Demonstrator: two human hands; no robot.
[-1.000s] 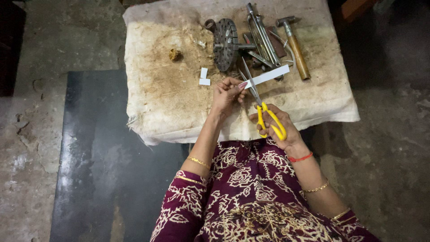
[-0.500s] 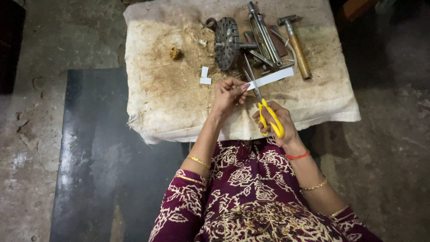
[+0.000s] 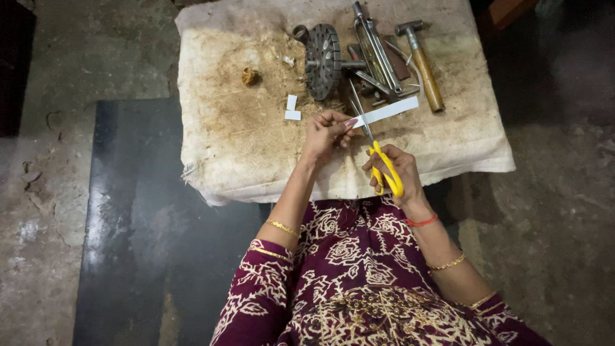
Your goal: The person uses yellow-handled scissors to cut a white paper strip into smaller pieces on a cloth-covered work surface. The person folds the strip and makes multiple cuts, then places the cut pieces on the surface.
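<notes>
We look down from our own head at a low block covered by a stained, off-white cloth (image 3: 243, 147), dusted with tan crumbs. Our left hand (image 3: 325, 131) pinches one end of a long white paper strip (image 3: 387, 111) between closed fingertips, holding it just above the cloth. Our right hand (image 3: 392, 170) has its fingers curled through the yellow handles of a pair of scissors (image 3: 378, 154), gripping them; the thin metal blades stand parted and cross the strip close to our left fingertips.

Two small white paper pieces (image 3: 292, 107) lie on the cloth just left of our left hand. A little brown lump (image 3: 249, 76) sits farther left. Beyond the strip lies a heap of metal tools: a round toothed metal wheel (image 3: 322, 61), long steel rods (image 3: 371, 45), and a wooden-handled hammer (image 3: 424, 64) at the right.

No containers, packages or labels show. The block stands on a rough, grey concrete floor (image 3: 57, 192), with a dark flat sheet (image 3: 141, 224) on the floor at the left. Our maroon patterned sleeves fill the bottom of the view.
</notes>
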